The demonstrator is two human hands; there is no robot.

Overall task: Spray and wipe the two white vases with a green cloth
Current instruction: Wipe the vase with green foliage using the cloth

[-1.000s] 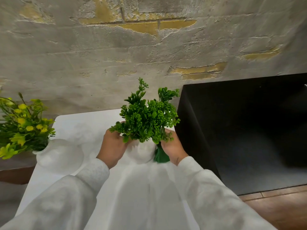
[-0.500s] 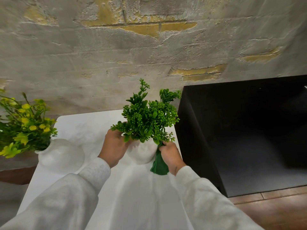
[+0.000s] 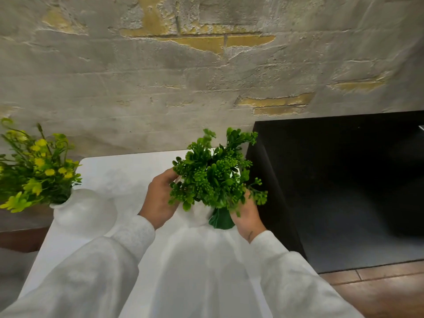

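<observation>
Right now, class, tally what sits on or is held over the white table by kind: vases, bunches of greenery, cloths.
White vases: 2
Bunches of greenery: 2
Green cloths: 1
Total: 5

A home interior is suggested by a rough plastered wall [image 3: 206, 72], wooden floor [image 3: 378, 292] and flower-filled vases [image 3: 85, 214].

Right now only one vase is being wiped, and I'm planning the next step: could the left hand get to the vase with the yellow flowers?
Probably yes. The vase with the yellow flowers stands apart on the white table, with bare tabletop between it and the left hand. But that hand is steadying the vase with green foliage.
</observation>
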